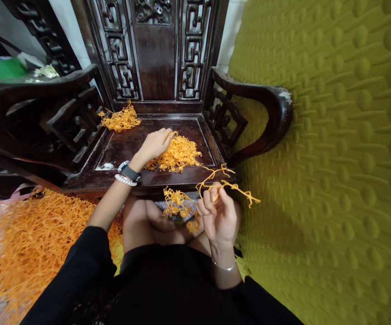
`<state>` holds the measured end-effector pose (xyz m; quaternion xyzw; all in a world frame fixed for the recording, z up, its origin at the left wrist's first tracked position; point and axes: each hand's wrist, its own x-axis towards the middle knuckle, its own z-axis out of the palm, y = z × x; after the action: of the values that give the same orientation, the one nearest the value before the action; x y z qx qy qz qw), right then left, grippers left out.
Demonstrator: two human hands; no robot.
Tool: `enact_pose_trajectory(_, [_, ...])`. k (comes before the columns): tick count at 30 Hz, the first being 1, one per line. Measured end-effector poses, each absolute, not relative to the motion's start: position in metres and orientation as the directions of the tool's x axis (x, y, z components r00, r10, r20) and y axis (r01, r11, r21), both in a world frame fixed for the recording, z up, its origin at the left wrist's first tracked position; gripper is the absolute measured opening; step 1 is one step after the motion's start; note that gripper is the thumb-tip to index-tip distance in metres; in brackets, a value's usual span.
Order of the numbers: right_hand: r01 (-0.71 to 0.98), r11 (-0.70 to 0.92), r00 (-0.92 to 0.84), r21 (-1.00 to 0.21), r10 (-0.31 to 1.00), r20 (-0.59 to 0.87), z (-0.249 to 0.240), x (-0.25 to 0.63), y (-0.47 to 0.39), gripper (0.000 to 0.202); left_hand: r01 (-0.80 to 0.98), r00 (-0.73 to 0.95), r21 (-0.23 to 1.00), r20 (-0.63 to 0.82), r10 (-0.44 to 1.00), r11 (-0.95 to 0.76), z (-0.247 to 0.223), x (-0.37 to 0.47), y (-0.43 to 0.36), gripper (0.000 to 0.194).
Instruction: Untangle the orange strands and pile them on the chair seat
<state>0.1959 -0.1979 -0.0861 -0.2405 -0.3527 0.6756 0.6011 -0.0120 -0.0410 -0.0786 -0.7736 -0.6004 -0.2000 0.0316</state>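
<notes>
In the head view, my right hand (218, 215) is pinching a branching orange strand (248, 195) before the dark chair (156, 63). My left hand (156, 143) is covering part of the orange pile (183, 153) on the seat; I cannot tell whether its fingers are gripping. Armrests (280, 106) are flanking the seat, a smaller clump (122, 119) is lying farther back, and a large heap (43, 230) is spreading at my left.

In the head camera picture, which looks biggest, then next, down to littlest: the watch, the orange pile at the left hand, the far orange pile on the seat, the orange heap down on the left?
1. Orange heap
2. Near orange pile, at the left hand
3. Far orange pile
4. Watch
</notes>
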Motion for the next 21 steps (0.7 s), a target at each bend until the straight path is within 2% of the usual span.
enact_pose_trajectory(2, [-0.640,-0.039,-0.185,-0.767,0.977,0.104,-0.086,0.202,-0.193,0.033,0.944,0.217,0.184,0.280,0.935,-0.274,-0.093,-0.008,-0.032,0.031])
enact_pose_trajectory(7, [-0.694,-0.057,-0.202,-0.718,0.972,0.118,-0.085,0.217,-0.183,0.033,0.944,0.203,0.208,0.240,0.949,-0.255,-0.112,-0.009,-0.028,0.031])
enact_pose_trajectory(12, [-0.736,-0.073,-0.215,-0.673,0.968,0.130,-0.081,0.220,-0.178,0.031,0.912,0.164,0.311,0.317,0.934,-0.266,-0.112,-0.008,-0.030,0.040])
enact_pose_trajectory(15, [-0.727,-0.080,-0.209,-0.681,0.972,0.108,-0.081,0.220,-0.176,0.032,0.862,0.113,0.420,0.384,0.916,-0.283,-0.108,-0.005,-0.034,0.036])
enact_pose_trajectory(18, [-0.746,-0.092,-0.204,-0.659,0.974,0.095,-0.081,0.220,-0.173,0.027,0.686,0.153,0.592,0.451,0.879,-0.423,-0.094,0.003,-0.056,0.035])
enact_pose_trajectory(20, [-0.753,-0.106,-0.221,-0.649,0.971,0.097,-0.079,0.219,-0.170,0.021,0.439,0.324,0.750,0.382,0.866,-0.495,-0.082,0.011,-0.082,0.040])
enact_pose_trajectory(21, [-0.752,-0.114,-0.233,-0.649,0.967,0.100,-0.077,0.218,-0.169,0.018,0.320,0.456,0.821,0.304,0.837,-0.472,-0.077,0.014,-0.097,0.044])
